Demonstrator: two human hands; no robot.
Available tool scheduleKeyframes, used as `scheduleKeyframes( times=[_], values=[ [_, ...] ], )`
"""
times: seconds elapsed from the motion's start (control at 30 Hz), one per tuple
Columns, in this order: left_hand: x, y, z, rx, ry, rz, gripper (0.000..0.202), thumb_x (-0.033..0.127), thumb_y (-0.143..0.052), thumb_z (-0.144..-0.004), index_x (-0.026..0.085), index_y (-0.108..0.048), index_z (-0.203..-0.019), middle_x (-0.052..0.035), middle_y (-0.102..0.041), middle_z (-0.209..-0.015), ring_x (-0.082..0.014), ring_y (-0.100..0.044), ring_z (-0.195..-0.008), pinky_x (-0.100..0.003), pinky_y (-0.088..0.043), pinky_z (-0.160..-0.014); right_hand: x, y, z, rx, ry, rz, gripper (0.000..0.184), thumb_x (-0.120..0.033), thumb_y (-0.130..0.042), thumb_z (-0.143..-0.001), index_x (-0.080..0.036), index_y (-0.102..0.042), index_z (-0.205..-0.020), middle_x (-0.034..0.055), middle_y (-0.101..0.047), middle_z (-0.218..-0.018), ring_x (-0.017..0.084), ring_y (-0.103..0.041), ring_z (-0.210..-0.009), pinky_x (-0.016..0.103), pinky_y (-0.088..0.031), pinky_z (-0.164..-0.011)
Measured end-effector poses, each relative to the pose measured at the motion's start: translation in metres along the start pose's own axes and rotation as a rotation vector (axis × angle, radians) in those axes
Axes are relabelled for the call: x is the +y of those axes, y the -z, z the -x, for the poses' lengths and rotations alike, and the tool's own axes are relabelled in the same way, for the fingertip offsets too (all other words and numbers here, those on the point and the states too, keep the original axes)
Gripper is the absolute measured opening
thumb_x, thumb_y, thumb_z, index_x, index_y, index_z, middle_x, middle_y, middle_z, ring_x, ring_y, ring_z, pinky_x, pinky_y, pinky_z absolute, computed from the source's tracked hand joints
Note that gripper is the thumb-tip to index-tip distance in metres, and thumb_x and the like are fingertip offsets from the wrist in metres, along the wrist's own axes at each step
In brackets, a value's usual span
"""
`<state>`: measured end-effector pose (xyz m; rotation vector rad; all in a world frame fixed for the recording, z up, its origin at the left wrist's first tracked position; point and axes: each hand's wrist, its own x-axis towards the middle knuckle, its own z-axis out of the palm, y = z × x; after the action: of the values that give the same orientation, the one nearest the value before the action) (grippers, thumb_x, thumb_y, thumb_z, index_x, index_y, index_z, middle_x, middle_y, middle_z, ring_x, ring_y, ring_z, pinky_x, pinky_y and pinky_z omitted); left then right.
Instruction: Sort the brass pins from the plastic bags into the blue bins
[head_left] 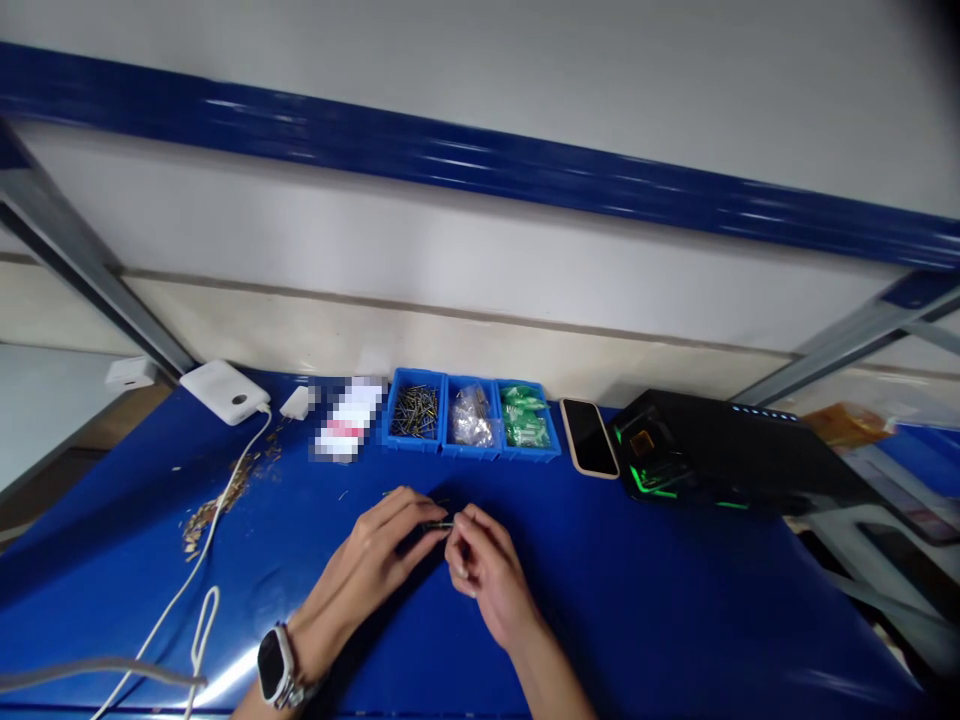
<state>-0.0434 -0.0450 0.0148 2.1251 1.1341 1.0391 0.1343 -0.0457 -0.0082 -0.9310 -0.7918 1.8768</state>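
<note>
Low over the blue table, my left hand (386, 545) and my right hand (484, 570) meet near the middle. Between thumb and fingers the left hand pinches a thin, dark pen-like rod (436, 525). Its lighter tip reaches the closed fingertips of my right hand, which pinch at that end. The exact kind of rod is too small to make out. Beyond the hands stand three joined blue bins: one of dark and brassy thin metal pieces (416, 410), one of clear plastic bags (472, 415), one of green-tinted packets (526, 415).
A phone (590, 438) and a black box with green lights (720, 455) lie to the right. At left are a white power bank (225, 391), its white cable (223, 500), a small white adapter (298, 403) and scattered brown flakes (214, 515). A blue beam (480, 165) crosses above.
</note>
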Motion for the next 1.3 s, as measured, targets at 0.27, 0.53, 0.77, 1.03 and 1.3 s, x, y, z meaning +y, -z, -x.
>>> scheduleKeyframes(
  times=[0.27, 0.53, 0.77, 1.03, 1.3],
  values=[
    [0.027, -0.005, -0.009, -0.022, -0.042, 0.033, 0.033, 0.018, -0.053, -0.098, 0.025, -0.053, -0.13, -0.0105, -0.056, -0.126, -0.0208, -0.057, -0.116, -0.036, -0.052, -0.096, 0.009, 0.0, 0.008, -0.018, -0.25, -0.573, 0.04, -0.038, -0.077, -0.068, -0.022, -0.04, -0.064, -0.0123, -0.02, -0.046, 0.007, -0.014, -0.043, 0.017, -0.013, -0.039],
    [0.02, 0.019, -0.016, -0.055, -0.2, -0.107, 0.023, 0.017, -0.053, -0.098, 0.023, -0.063, -0.118, -0.0055, -0.066, -0.1, -0.0175, -0.063, -0.09, -0.031, -0.055, -0.076, -0.002, -0.011, 0.021, -0.032, -0.071, -0.285, 0.04, -0.048, -0.062, -0.088, -0.021, -0.044, -0.065, -0.0071, -0.038, -0.05, 0.008, -0.021, -0.045, 0.021, -0.016, -0.041],
    [-0.017, 0.041, -0.076, 0.306, -0.002, -0.37, 0.016, 0.023, -0.061, -0.095, 0.019, -0.068, -0.109, -0.0062, -0.069, -0.103, -0.021, -0.065, -0.097, -0.036, -0.054, -0.087, 0.009, -0.002, 0.018, 0.155, 0.33, 0.875, 0.016, -0.036, -0.058, -0.093, -0.022, -0.061, -0.085, -0.0019, -0.052, -0.063, 0.014, -0.046, -0.056, 0.026, -0.033, -0.056],
    [-0.028, 0.018, -0.041, 0.162, 0.046, -0.274, 0.018, 0.031, -0.056, -0.097, 0.022, -0.066, -0.109, -0.0067, -0.068, -0.112, -0.0232, -0.063, -0.105, -0.041, -0.05, -0.095, -0.02, -0.001, -0.022, 0.134, 0.257, 1.113, 0.02, -0.013, -0.063, -0.079, -0.025, -0.07, -0.094, 0.0035, -0.064, -0.08, 0.023, -0.058, -0.081, 0.033, -0.034, -0.073],
    [-0.014, 0.0, 0.01, 0.056, 0.074, -0.193, 0.026, 0.026, -0.053, -0.098, 0.024, -0.058, -0.124, -0.0075, -0.062, -0.117, -0.0218, -0.06, -0.109, -0.038, -0.052, -0.094, -0.015, 0.004, -0.024, 0.042, 0.041, 0.601, 0.016, -0.035, -0.067, -0.081, -0.02, -0.063, -0.079, -0.0019, -0.059, -0.06, 0.012, -0.047, -0.051, 0.024, -0.03, -0.049]
  ],
)
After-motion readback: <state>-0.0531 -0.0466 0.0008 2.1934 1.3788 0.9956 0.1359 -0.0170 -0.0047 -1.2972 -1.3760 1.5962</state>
